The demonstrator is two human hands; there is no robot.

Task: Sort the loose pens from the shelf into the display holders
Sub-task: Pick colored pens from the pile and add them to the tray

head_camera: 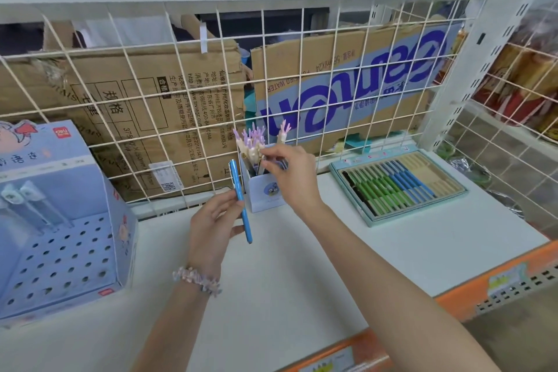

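I have my left hand (216,228) at the centre of the frame, fingers curled round a blue pen (241,201) that stands nearly upright, its top reaching beside the small pen cup (262,190). My right hand (291,178) is just right of centre, its fingertips pinching at the pens inside that cup; which one I hold I cannot tell, the fingers cover it. The cup sits on the white shelf (302,266) against the wire grid (181,84), crowded with pens topped by purple coral-shaped ornaments (252,137).

The cup looks light and top-heavy, I judge. If my right hand tugs sideways while sorting, it could tip forward and spill. The ornaments spread wide, so sliding the blue pen in may snag them, or lift a neighbour out.

The blue pen may belong elsewhere. The flat tray (398,187) at the right holds rows of black, green, blue and beige pens, and the perforated display box (63,238) at the lower left has many open holes. Dropping it into the cup might be a mis-sort.
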